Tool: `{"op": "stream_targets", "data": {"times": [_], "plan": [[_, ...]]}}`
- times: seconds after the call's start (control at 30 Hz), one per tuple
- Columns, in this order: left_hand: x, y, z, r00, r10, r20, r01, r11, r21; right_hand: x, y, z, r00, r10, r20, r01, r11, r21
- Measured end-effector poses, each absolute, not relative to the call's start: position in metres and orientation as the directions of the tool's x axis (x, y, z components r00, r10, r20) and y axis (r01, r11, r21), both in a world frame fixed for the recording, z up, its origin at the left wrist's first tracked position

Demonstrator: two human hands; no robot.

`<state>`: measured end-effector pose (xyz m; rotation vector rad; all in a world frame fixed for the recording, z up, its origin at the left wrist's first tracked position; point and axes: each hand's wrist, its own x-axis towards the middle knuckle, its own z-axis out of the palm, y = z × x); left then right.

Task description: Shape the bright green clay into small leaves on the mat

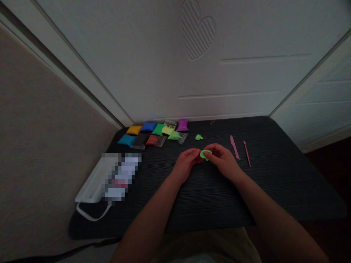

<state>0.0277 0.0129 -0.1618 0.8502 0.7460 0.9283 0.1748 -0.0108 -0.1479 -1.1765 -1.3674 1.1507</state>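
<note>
Both my hands meet over the middle of a dark mat. My left hand and my right hand each pinch a flattened piece of light green clay between the fingertips, just above the mat. A smaller lump of the same green clay lies on the mat a little beyond the hands. Two pink modelling tools lie to the right of my right hand: a knife-shaped tool and a thin stick tool.
Several small bags of coloured clay lie in two rows at the mat's far left corner. A white pouch with a strap rests near the left edge. White panelled doors rise directly behind the mat.
</note>
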Motion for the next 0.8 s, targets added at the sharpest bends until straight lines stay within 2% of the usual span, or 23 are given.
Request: {"op": "stream_targets", "data": {"times": [0.4,0.6,0.8], "plan": [[0.0283,0.0147,-0.1622,0.427,0.888,-0.173,-0.321,0.327,0.889,0.1759,-0.0108,-0.1494,-0.093,0.990,0.105,0.145,0.118,-0.982],[0.0279,0.0139,-0.1576,0.319,0.945,-0.071,-0.148,0.123,0.981,0.1755,-0.0105,-0.1513,-0.048,0.989,0.137,0.241,0.144,-0.960],[0.0290,0.0093,-0.1545,0.245,0.969,0.043,0.046,-0.056,0.997,0.1748,-0.0111,-0.1490,0.000,0.978,0.210,0.354,0.196,-0.914]]}}
